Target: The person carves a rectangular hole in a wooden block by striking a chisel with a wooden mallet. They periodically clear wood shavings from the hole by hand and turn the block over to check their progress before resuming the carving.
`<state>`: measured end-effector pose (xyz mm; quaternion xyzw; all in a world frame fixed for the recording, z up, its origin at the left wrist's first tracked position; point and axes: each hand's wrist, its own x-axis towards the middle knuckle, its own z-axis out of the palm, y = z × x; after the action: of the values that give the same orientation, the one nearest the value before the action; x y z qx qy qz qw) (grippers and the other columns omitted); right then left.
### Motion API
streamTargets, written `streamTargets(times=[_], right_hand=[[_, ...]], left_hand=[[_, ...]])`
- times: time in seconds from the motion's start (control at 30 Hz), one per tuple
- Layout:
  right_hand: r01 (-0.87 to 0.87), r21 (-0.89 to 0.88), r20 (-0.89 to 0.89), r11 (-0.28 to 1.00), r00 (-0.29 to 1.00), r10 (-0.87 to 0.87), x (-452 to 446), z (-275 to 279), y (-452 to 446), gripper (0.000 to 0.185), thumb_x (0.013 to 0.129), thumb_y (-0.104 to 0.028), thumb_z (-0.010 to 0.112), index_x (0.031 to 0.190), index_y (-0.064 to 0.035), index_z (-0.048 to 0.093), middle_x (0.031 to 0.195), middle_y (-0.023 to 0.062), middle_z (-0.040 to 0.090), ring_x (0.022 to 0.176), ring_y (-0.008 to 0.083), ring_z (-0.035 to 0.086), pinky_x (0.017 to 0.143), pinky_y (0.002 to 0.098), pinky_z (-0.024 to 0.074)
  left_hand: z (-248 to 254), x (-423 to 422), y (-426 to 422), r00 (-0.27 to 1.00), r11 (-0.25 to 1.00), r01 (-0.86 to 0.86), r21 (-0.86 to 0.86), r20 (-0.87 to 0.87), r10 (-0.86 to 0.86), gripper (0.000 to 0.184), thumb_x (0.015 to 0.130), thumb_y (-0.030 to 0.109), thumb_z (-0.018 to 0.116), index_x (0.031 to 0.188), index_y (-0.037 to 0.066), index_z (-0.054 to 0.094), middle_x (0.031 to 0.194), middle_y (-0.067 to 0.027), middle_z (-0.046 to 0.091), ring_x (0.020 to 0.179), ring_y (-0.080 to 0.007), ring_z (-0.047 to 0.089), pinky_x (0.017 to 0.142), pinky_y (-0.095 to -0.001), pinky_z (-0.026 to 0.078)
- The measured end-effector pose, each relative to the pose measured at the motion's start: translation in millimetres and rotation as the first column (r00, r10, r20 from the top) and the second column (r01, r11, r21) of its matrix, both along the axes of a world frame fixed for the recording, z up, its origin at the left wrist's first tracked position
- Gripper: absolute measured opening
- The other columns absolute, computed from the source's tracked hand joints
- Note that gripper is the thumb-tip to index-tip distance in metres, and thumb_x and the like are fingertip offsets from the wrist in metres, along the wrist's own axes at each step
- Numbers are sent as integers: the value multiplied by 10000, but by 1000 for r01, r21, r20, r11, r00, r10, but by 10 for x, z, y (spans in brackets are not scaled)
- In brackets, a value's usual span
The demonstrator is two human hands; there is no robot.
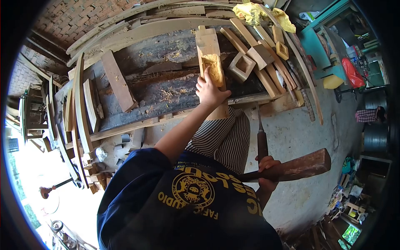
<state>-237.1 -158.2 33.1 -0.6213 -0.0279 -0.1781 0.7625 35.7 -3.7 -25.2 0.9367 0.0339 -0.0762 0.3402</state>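
My left hand (pixel 211 92) lies on a light wooden piece (pixel 207 39), its fingers apart, one finger at the edge of a rough, yellowish carved hollow (pixel 215 68). The near end of this piece reaches over my striped trouser leg. Low on the right, my right hand (pixel 268 168) is closed around a dark wooden mallet (pixel 306 164) and a chisel (pixel 262 143). The mallet's thick head points right. The chisel's handle rises from my fingers, its metal blade pointing away toward the bench edge.
A dark, worn bench (pixel 154 93) bears wood shavings, a brown board (pixel 118 81), a hollow square block (pixel 241 67) and several wooden strips. Long curved boards (pixel 81 104) lean at the left. A yellow bag (pixel 250 14) is at the back. Beyond the bench's right end stands a teal cabinet (pixel 314 50).
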Motion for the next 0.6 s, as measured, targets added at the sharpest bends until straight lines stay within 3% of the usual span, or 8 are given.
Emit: streamTargets(times=[0.03, 0.07, 0.1, 0.17, 0.27, 0.3, 0.37, 0.6], right_hand=[[9, -6, -3, 1000, 1000, -9, -6, 3, 1, 477, 621, -209, 801, 978, -91, 506, 778, 48, 558, 849, 214, 507, 868, 475, 408], [6, -6, -2, 1000, 1000, -6, -13, 0, 0, 477, 621, -209, 801, 978, -91, 506, 778, 48, 558, 849, 214, 507, 868, 475, 408], [21, -6, -6, 1000, 1000, -21, -26, 0, -4, 478, 626, -216, 804, 978, -91, 505, 776, 48, 557, 846, 213, 505, 863, 475, 409], [37, -6, -9, 999, 999, -37, -32, 1, -12, 480, 630, -224, 807, 978, -90, 504, 774, 49, 555, 844, 212, 504, 858, 475, 411], [57, -11, -10, 998, 998, -57, -29, 42, -12, 484, 635, -234, 809, 979, -87, 503, 771, 50, 556, 844, 211, 503, 850, 475, 414], [51, -27, -2, 998, 999, -51, -20, 66, -10, 483, 638, -238, 808, 980, -85, 503, 771, 49, 556, 846, 212, 503, 848, 475, 415], [34, -44, 6, 998, 999, -33, 4, 86, -4, 481, 642, -241, 807, 980, -83, 503, 771, 48, 556, 848, 212, 503, 845, 476, 416], [21, -77, 11, 997, 1000, -20, 57, 73, 63, 481, 594, -197, 744, 990, -75, 500, 740, 55, 527, 828, 224, 495, 825, 479, 397]], left_hand=[[-22, 12, 37, 1000, 1000, -4, 0, 2, 4, 1140, 630, 330, 816, 1459, 140, 57, 1355, -291, 310, 1234, -417, 397, 969, -467, 411], [-72, 23, 89, 999, 819, -22, -573, -38, 0, 1092, 658, 251, 781, 1445, 150, 30, 1329, -274, 341, 1202, -391, 432, 958, -480, 429], [-23, 14, 157, 997, 343, -56, -938, -69, -26, 1052, 685, 173, 746, 1430, 159, 3, 1304, -257, 373, 1171, -365, 466, 946, -492, 447], [82, -39, 243, 943, -31, -330, -944, -330, 26, 884, 745, 223, 629, 1427, 125, 76, 1192, -212, 500, 1091, -317, 533, 945, -473, 464], [-75, 90, 493, 979, -528, -190, -828, -116, -170, 766, 700, 498, 526, 1329, 70, 440, 1253, -223, 482, 1156, -355, 500, 901, -507, 490], [-69, 150, 527, 969, -780, -135, -611, 84, -234, 671, 810, 479, 499, 1337, 69, 439, 1269, -211, 480, 1176, -338, 493, 928, -484, 496], [-62, 223, 716, 912, -886, -411, -215, -85, -402, 548, 919, 444, 457, 1318, 68, 467, 1275, -214, 478, 1174, -357, 493, 968, -471, 484], [274, 153, 854, 947, -849, -322, -419, -135, -293, 616, 850, 431, 454, 1303, 13, 464, 1208, -261, 499, 1089, -420, 519, 961, -492, 471]])
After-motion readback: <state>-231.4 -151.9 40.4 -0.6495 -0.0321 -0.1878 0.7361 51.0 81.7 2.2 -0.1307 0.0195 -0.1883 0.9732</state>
